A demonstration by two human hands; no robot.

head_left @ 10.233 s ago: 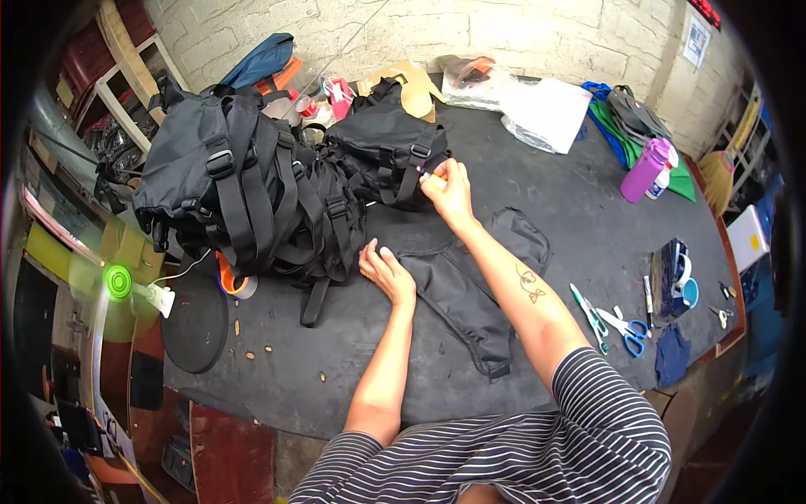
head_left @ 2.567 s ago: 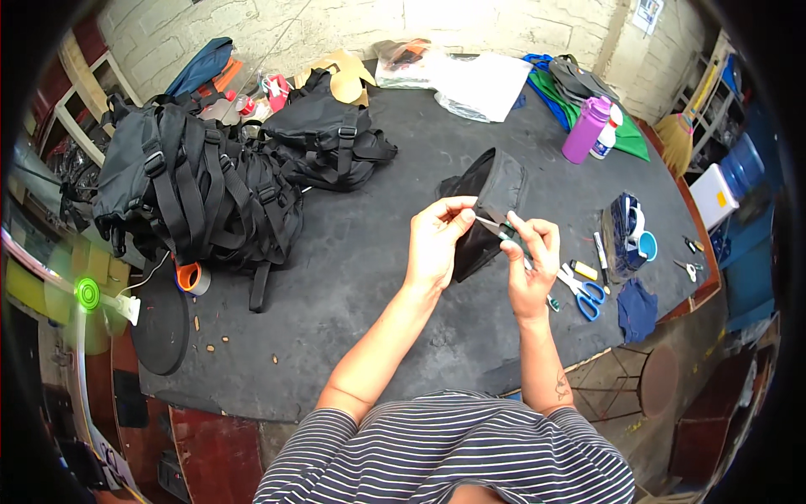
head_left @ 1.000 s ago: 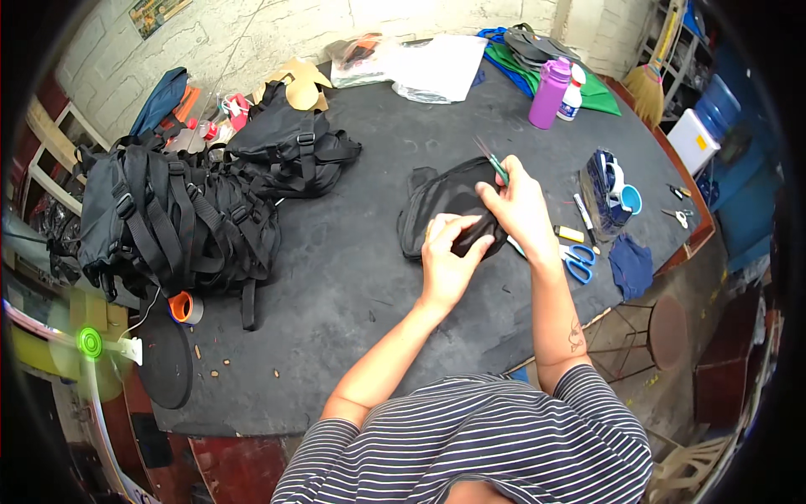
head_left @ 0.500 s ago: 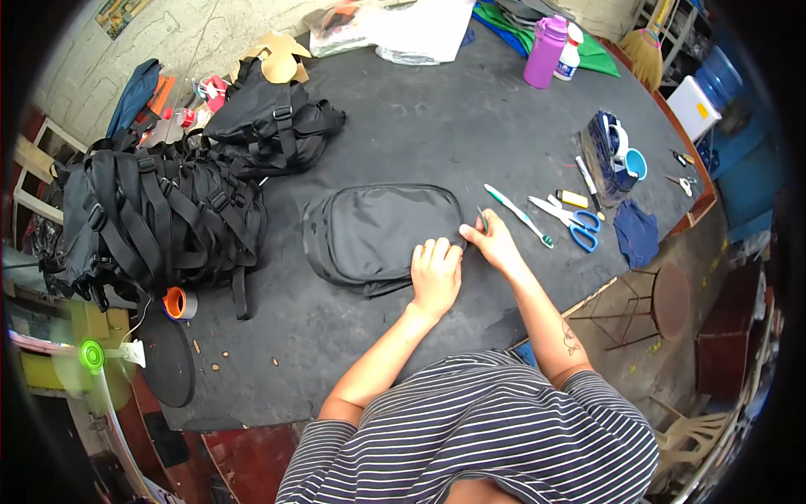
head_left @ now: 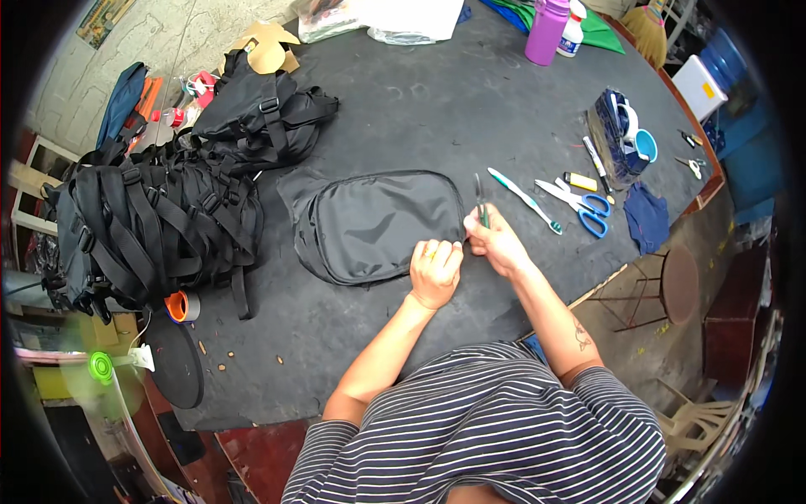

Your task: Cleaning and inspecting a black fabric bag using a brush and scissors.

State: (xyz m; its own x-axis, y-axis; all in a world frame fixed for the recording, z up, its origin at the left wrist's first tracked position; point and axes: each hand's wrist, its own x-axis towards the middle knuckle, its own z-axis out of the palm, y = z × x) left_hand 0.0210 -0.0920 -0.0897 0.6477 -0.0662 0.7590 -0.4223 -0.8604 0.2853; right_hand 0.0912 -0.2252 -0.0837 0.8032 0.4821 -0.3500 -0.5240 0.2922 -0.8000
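A black backpack [head_left: 386,227] lies flat on the dark table, its zipped panel facing up. At its near right corner my left hand [head_left: 436,273] has its fingers curled over the edge, pinching the fabric. Just right of that corner, my right hand [head_left: 497,242] is closed round small green-handled thread snips [head_left: 480,195], whose narrow metal blades point away from me. The tips of both hands are close together beside the bag's right side. Whether a thread lies between them is too small to make out.
Right of my hands lie a toothbrush [head_left: 525,201], blue-handled scissors [head_left: 579,206], a marker [head_left: 597,162] and a tape dispenser [head_left: 621,139]. Piled black backpacks [head_left: 159,223] fill the left side, near a tape roll [head_left: 182,307]. A purple bottle [head_left: 547,32] stands at the back.
My right hand has turned so the snips' blades show upright, clear of the bag. The backpack's far left edge looks lifted and shifted slightly; my left hand keeps its hold at the corner.
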